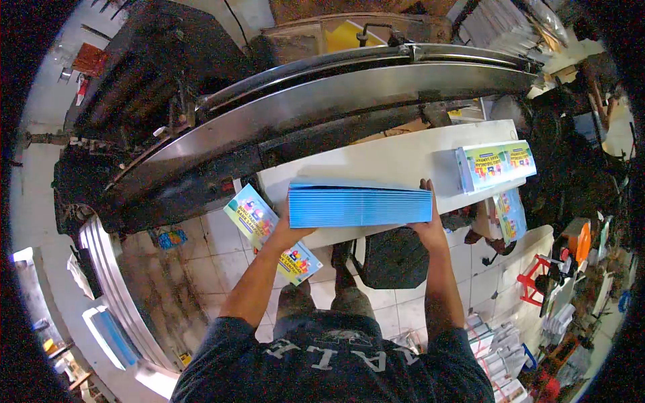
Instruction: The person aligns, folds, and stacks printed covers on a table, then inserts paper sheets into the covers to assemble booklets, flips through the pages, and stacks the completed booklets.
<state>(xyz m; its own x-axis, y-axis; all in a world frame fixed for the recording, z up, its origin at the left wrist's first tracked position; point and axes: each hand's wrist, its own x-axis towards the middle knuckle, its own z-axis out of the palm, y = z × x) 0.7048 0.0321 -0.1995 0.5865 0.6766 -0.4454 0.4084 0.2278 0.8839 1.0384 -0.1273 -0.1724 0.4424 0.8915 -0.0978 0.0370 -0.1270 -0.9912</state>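
Observation:
A thick stack of blue-edged booklets (360, 207) is held level between my two hands, above the white table (396, 156). My left hand (290, 232) presses on the stack's left end, with most of its fingers hidden behind it. At the right end, my right hand (428, 225) grips the same stack, its fingertips showing past the far corner. Printed yellow-and-blue booklet covers (250, 213) lie at the table's left end by my left forearm. One more cover (299, 263) shows lower down, partly behind that forearm.
Another pile of printed booklets (496, 166) sits on the table's right end. A long metal machine bar (376, 80) runs behind the table. Below the stack stands a black stool (393, 260). Bundled papers (494, 352) lie on the floor at lower right, near a red stand (533, 279).

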